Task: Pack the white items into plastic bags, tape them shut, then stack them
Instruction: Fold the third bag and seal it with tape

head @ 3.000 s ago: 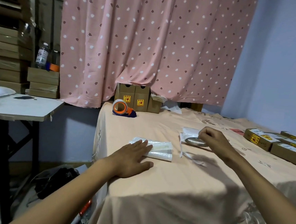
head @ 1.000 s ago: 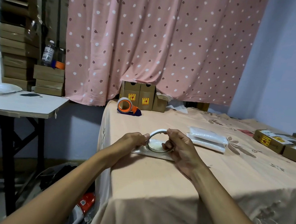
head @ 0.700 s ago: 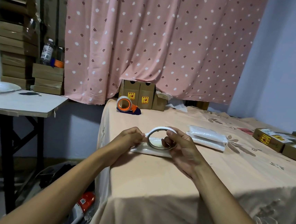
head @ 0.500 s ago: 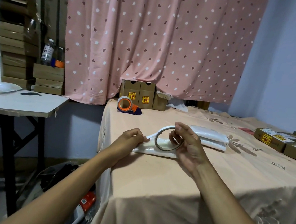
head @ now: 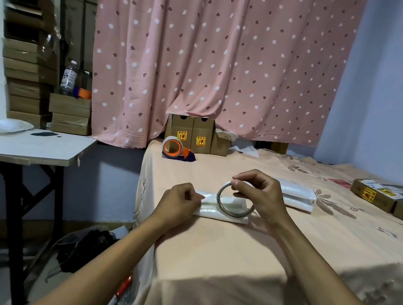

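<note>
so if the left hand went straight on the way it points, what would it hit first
The left hand would likely meet the tape roll the right hand holds over the bagged item, though depth is unclear.

A pink dotted curtain (head: 216,67) hangs at the back. The wall (head: 394,84) is blue. Brown boxes (head: 28,74) are piled behind a white table (head: 30,150).
</note>
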